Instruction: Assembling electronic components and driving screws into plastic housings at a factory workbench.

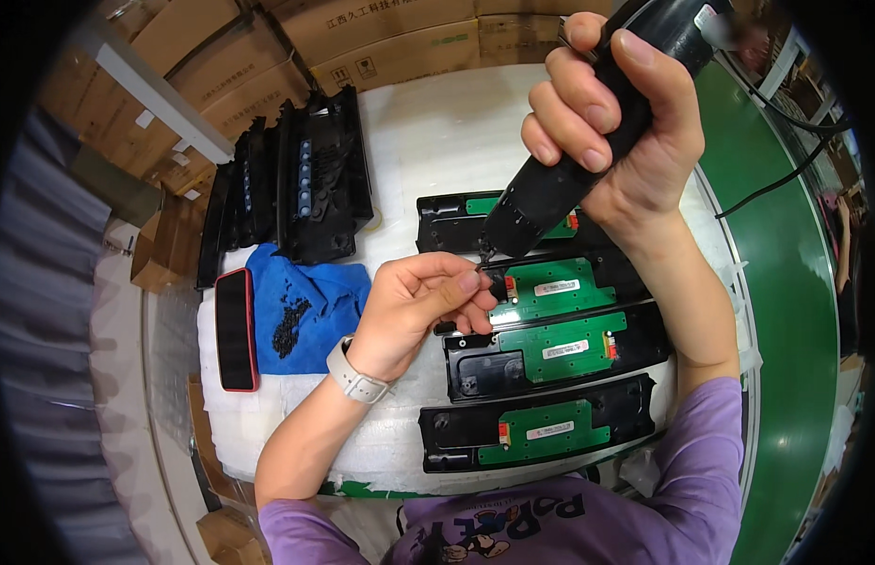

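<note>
Black plastic housings (461, 427), each bearing a green circuit board (550, 446), lie in a column on the white-covered table (414, 122), the last beside its near edge. Right hand (635, 127): fingers wrapped around an electric screwdriver (541, 202), nose pointing down and leftward. Left hand (433, 292): thumb and forefinger narrowed to a pinch at the bit tip, above the second housing from the far edge; whether a screw sits between them cannot be told. Loose black screws (287, 325) rest on a blue cloth (338, 278) toward the table's left edge. For a sound result, seat any screw fully on the bit, bring the driver upright over the hole, and clear the fingertips before applying power.
</note>
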Demonstrator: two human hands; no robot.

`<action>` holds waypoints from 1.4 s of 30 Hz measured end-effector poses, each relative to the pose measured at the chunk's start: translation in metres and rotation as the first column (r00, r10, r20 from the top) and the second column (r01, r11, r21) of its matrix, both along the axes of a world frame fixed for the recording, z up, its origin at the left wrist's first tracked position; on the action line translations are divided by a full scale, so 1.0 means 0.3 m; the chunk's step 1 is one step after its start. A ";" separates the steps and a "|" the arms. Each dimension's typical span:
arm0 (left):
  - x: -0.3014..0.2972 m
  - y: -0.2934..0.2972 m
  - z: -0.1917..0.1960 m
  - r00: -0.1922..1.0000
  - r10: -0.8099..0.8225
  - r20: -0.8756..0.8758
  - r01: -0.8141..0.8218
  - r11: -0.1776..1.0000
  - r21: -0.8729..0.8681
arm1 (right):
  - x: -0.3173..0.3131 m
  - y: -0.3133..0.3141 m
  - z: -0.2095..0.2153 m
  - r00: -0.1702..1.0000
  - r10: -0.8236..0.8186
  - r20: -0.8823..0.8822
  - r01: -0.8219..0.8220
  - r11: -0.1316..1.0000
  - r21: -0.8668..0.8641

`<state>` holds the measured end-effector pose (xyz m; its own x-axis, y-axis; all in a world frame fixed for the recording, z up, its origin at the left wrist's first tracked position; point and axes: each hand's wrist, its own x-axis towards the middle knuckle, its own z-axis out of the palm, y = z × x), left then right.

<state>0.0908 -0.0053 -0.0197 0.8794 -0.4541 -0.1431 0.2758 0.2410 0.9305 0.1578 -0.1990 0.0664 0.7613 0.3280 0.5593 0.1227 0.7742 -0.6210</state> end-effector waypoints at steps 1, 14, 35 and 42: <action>0.000 0.001 -0.002 1.000 0.001 -0.004 -0.001 1.000 -0.029 | -0.004 0.002 0.001 1.000 0.000 -0.001 0.000 1.000 -0.001; 0.042 0.005 -0.004 0.958 0.287 -0.024 -0.287 0.947 -0.141 | 0.092 -0.015 -0.032 0.940 -0.310 0.141 0.338 0.903 -0.265; 0.072 0.053 -0.068 0.993 -0.024 -0.119 -0.031 0.900 -0.435 | 0.179 0.027 -0.107 0.950 -0.273 0.150 0.311 0.849 -0.426; 0.033 -0.038 0.011 0.957 0.251 -0.145 -0.254 0.967 -0.003 | 0.142 0.023 -0.092 0.935 -0.277 0.219 0.348 0.829 -0.437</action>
<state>0.1006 -0.0167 -0.0164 0.9371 -0.2239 -0.2679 0.3326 0.3389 0.8801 0.2003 -0.1922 0.0387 0.7926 0.3322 0.5113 0.4219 0.3066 -0.8532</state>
